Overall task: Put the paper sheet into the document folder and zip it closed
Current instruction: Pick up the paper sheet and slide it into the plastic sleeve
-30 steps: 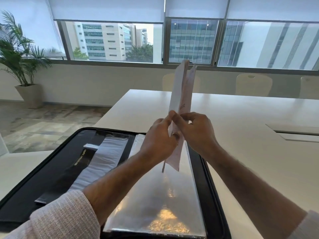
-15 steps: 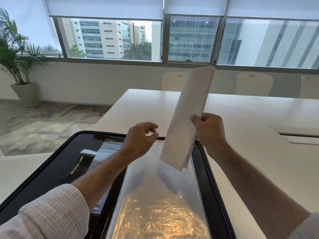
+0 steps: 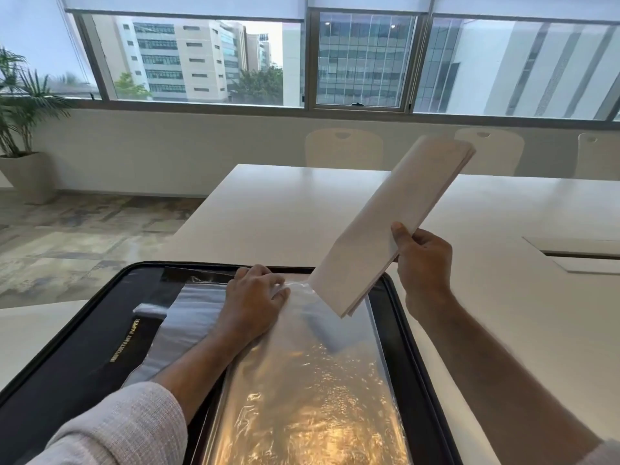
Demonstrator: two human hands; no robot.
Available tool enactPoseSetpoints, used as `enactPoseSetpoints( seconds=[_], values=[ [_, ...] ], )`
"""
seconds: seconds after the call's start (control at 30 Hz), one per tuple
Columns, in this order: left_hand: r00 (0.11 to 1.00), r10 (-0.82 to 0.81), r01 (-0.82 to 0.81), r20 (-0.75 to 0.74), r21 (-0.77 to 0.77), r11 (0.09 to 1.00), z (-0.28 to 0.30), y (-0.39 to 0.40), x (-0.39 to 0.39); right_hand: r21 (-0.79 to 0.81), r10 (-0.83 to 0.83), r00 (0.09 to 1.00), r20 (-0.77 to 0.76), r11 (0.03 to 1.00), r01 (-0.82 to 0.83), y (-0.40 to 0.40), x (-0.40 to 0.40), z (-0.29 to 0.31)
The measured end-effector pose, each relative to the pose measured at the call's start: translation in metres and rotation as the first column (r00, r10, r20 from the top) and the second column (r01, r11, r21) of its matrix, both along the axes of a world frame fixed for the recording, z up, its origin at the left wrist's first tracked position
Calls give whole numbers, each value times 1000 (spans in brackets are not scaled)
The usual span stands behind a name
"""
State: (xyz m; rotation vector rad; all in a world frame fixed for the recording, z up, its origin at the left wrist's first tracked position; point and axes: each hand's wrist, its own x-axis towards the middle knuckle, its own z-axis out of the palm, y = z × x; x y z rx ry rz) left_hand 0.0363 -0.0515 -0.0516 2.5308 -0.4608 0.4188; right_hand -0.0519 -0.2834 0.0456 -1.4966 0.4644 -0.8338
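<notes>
Office room, wide windows with towers outside, pale chairs along the far side, potted palm [image 3: 20, 122] at far left. Long white table [image 3: 275, 209] fills the view.

Open black zip-around document folder [image 3: 80, 350] lies flat on the near end of the table, gold lettering "IMPORTANT PAPER" on the left half. Clear shiny plastic sleeves [image 3: 312, 380] cover its right half, long axis running away from the camera, glare on the near part.

Folded white paper sheet [image 3: 392, 226] is up in the air, not in the folder. Long axis runs diagonally: lower end points down-left, hanging just above the far end of the sleeves; upper end points up-right toward the chairs. Layered edges show at the lower corner.

Right hand [image 3: 424, 263] pinches the paper's right edge near the lower half, thumb on the front face, other fingers curled behind it.

Left hand [image 3: 253, 298] lies palm down on the far left part of the sleeves, fingers loosely spread and slightly bent, tips touching the plastic; whether they pinch a sleeve edge is unclear. Knit light sleeve [image 3: 114, 427] covers the left forearm.
</notes>
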Motion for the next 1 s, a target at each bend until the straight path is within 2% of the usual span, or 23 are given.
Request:
enactPoseSetpoints(
  seconds=[0.27, 0.4, 0.73, 0.87, 1.0],
  values=[
    [997, -3, -4, -75, -103, 995, 7, 2, 1, 123, 72, 997, -21, 990, -69, 6, 7, -9],
    [990, -5, -6, -138, -77, 997, 16, 5, 7, 119, 91, 995, -44, 989, -85, 1, 13, 1],
    [955, -106, 97, -278, -47, 994, 50, 0, 23, 131, 106, 994, 24, 985, -108, -2, 27, 4],
    [846, -245, 150, -474, -229, 962, 59, -3, 31, 123, 93, 993, 76, 987, -102, -2, 34, 10],
    [867, -218, 123, -448, -232, 965, 58, -10, 34, 85, 106, 993, 59, 990, -111, 0, 49, 16]
  ],
)
